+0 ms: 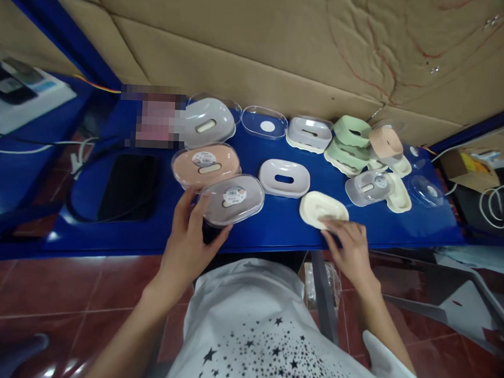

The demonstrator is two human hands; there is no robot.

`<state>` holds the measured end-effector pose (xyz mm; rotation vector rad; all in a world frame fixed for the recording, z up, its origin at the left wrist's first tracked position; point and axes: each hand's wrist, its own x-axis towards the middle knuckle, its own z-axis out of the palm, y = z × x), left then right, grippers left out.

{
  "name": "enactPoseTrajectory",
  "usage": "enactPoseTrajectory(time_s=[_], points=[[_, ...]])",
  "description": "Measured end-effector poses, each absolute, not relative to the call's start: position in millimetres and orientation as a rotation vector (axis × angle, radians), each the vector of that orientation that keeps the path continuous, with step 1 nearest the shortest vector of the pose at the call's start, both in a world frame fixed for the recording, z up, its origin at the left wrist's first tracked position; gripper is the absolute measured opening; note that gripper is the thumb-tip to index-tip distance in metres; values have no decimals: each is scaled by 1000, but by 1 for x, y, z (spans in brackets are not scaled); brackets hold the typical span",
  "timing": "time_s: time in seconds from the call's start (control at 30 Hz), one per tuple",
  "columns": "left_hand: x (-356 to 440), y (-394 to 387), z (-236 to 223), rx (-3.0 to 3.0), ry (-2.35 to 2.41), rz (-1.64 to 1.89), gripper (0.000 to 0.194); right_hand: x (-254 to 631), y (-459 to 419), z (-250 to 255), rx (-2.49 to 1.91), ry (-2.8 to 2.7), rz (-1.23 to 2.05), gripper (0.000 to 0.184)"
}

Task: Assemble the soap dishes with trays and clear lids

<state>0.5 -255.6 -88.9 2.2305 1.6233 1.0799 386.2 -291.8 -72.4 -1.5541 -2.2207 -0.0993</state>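
My left hand (189, 236) grips the near edge of a grey soap box with a clear lid (234, 198) at the front of the blue table (275, 226). Its thumb and fingers close round the box's left end. My right hand (346, 246) rests its fingertips on the near rim of a cream oval tray (323, 207), fingers bent down onto it. Just behind the grey box sits a peach lidded soap box (205, 164). A white oval tray with a slot (284, 178) lies between the two hands, farther back.
More soap boxes line the back: a grey lidded one (208, 123), a clear lid (264, 122), a white one (308, 133), stacked green ones (349, 140), peach and cream pieces (385, 144). A black pad (129, 186) lies left. Cardboard forms the wall behind.
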Motion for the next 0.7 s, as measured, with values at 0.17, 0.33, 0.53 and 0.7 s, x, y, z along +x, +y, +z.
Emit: enactPoseTrajectory(time_s=[0.17, 0.33, 0.53, 0.7], points=[[27, -279, -90, 2562, 1494, 1095, 88, 348, -299, -72, -1276, -2400, 99, 52], [59, -289, -90, 2818, 1074, 699, 45, 331, -231, -64, -1276, -2351, 96, 52], [55, -281, -83, 2776, 1127, 788, 19, 343, -192, -62, -1408, -2377, -54, 38], [52, -278, -93, 2563, 1182, 979, 39, 347, -246, -56, -1273, -2278, 64, 40]])
